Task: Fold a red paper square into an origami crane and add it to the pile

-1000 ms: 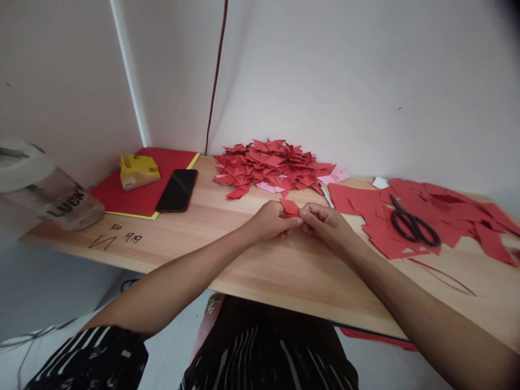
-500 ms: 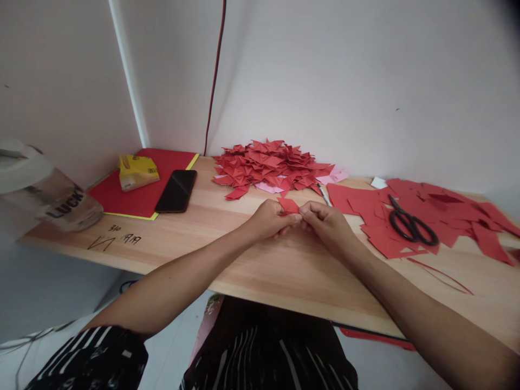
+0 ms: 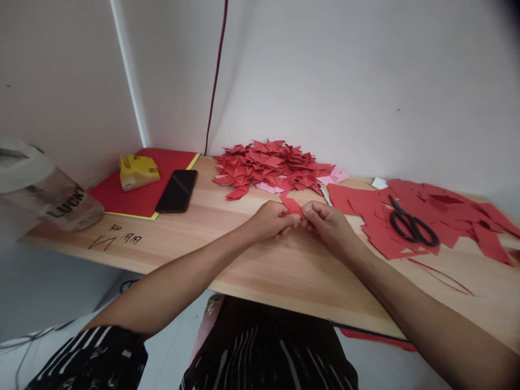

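Note:
A small piece of red paper is pinched between my two hands over the middle of the table. My left hand is closed on its left side, the thumb lying along the lower edge. From the right, my right hand grips the other side between thumb and curled fingers. The paper looks folded, though its lower part is hidden by my fingers. Just beyond my hands lies a heap of folded red paper pieces, with some pink paper among them.
To the right, black-handled scissors rest on spread red paper sheets. A pen lies beside them. On the left are a phone, a yellow packet on a red folder, and a clear bottle.
The red paper has tilted slightly and shows a little more above my fingers. Both hands stay almost in place, still pinching it.

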Available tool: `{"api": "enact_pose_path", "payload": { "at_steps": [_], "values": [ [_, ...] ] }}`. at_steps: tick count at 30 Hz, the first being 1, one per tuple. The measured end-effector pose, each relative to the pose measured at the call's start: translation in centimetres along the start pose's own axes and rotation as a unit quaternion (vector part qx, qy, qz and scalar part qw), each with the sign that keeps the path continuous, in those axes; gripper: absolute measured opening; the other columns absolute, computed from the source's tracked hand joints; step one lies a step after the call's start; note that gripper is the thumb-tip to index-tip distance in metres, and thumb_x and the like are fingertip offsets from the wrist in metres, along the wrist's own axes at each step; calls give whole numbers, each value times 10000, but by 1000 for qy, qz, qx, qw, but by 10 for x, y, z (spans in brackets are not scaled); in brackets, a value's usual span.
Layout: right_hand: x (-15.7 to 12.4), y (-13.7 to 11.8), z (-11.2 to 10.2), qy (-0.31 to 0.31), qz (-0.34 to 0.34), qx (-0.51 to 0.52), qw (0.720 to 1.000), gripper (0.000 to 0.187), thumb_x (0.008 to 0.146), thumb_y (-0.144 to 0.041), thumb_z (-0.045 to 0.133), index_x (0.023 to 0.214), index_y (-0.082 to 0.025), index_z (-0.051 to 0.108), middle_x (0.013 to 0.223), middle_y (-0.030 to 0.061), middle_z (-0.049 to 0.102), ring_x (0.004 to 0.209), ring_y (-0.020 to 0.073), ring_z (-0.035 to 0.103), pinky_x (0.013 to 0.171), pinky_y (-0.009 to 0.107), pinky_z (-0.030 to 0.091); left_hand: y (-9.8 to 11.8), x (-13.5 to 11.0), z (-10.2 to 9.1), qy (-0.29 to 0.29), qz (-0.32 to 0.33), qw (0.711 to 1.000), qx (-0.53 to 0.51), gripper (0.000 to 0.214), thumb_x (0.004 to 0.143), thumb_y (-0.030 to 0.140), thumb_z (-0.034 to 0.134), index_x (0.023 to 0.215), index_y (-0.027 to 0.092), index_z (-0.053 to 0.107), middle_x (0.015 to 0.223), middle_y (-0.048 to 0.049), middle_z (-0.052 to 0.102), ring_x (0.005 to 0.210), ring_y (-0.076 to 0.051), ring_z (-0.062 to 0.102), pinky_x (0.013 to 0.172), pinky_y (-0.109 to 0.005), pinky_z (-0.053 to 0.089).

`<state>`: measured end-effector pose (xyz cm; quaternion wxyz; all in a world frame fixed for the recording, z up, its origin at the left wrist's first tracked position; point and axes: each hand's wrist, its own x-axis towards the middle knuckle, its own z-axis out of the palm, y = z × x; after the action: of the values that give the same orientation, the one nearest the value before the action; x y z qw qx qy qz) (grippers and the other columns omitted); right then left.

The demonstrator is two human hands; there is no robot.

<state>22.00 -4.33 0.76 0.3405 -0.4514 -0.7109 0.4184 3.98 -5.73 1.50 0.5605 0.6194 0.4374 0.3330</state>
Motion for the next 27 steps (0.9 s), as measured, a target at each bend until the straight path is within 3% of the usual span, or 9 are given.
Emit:
{"api": "enact_pose_path", "payload": {
  "at_steps": [4,8,11,13,19,23,27],
  "values": [
    [1,4,-3,8,43,83,996,373,873,-526,544,682,-207,519,554,-38,455,464,92,325,463,257,218,2,0,1,-7,-12,998,-54,360,918,356,473,647,129,543,423,42,488,329,-43,410,371,-155,323],
    [3,-1,-10,12,83,174,981,434,785,-580,622,635,-218,435,516,-52,396,433,76,255,450,259,167,0,2,-2,50,2,992,-118,430,957,463,383,723,136,534,493,21,524,361,-55,443,373,-167,319],
    [3,-5,-12,-16,94,215,972,440,718,-584,678,663,-226,427,515,-55,399,443,83,262,446,253,171,-2,3,-4,49,56,990,-122,224,853,357,605,892,143,550,666,24,584,434,-42,477,401,-158,318],
    [3,-5,-12,-46,106,236,965,425,707,-563,695,677,-223,443,519,-55,400,460,88,267,445,248,168,-2,3,-3,32,95,988,-116,320,734,249,727,992,153,564,802,18,608,517,-33,504,464,-154,366],
    [-3,-5,-5,-160,177,299,924,359,713,-490,698,676,-200,489,526,-52,405,466,82,287,453,239,178,0,3,0,24,140,983,-115,268,664,258,789,825,106,639,788,-24,652,685,-77,579,681,-208,450],
    [-5,-6,-3,-162,170,237,943,345,716,-497,680,680,-184,541,531,-24,476,469,89,360,450,240,218,1,1,0,-2,131,981,-143,320,675,326,795,836,93,646,762,-46,675,723,-117,625,708,-241,465],
    [-2,-4,-6,-119,103,141,977,367,776,-542,632,729,-187,552,608,-15,522,485,85,388,446,233,246,1,1,-4,32,103,985,-136,372,687,377,779,866,92,621,723,-23,645,572,-64,538,530,-191,386]
  ]
}}
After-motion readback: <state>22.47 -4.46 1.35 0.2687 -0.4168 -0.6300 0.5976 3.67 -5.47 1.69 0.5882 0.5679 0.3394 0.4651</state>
